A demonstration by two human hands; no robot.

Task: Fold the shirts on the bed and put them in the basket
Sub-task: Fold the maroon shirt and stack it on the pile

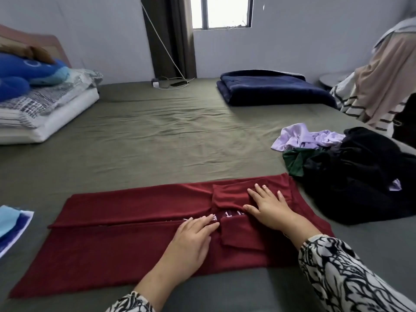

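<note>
I read the maroon shirt [135,221] as partway through its fold: it lies flat across the near edge of the bed [157,136], both long sides turned in so that they meet along a central seam where a strip of white lettering shows. The left hand [191,239] rests flat on the near flap, fingers straight and together, fingertips at the seam; it grips nothing. The right hand [270,208] lies flat with fingers spread on the far flap and the tucked sleeve, pressing, not pinching. I judge that both palms are placed so to hold the turned-in panels down and smooth them before the crosswise fold. The shirt is directly under both hands, with most of its length extending to the left of them. The pile of unfolded shirts [351,167], lilac, green and black, sits just beside the maroon shirt's right end, apart from the right hand. I cannot see the basket in this view.
</note>
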